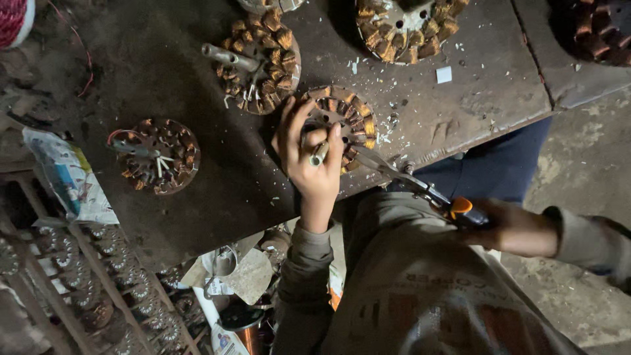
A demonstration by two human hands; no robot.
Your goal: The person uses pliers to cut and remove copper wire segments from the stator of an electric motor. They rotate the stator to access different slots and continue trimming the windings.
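My left hand (307, 154) rests on a round fan stator with copper windings (351, 115) at the near edge of the dark metal table (217, 190). Its fingers are spread over the stator and closed around the stator's short metal shaft (319, 154). My right hand (516, 229), off the table to the right, grips the orange-and-black handle of a pair of metal snips (420, 187). The snips' blades reach up-left to the stator's rim by my left hand.
Other wound stators lie on the table: one with a shaft (259, 62), one with white leads (158, 154), one at the top (407, 26), one top right (598, 29). A plastic bag (66, 174) and racks of bare stator cores (98, 283) sit at the left.
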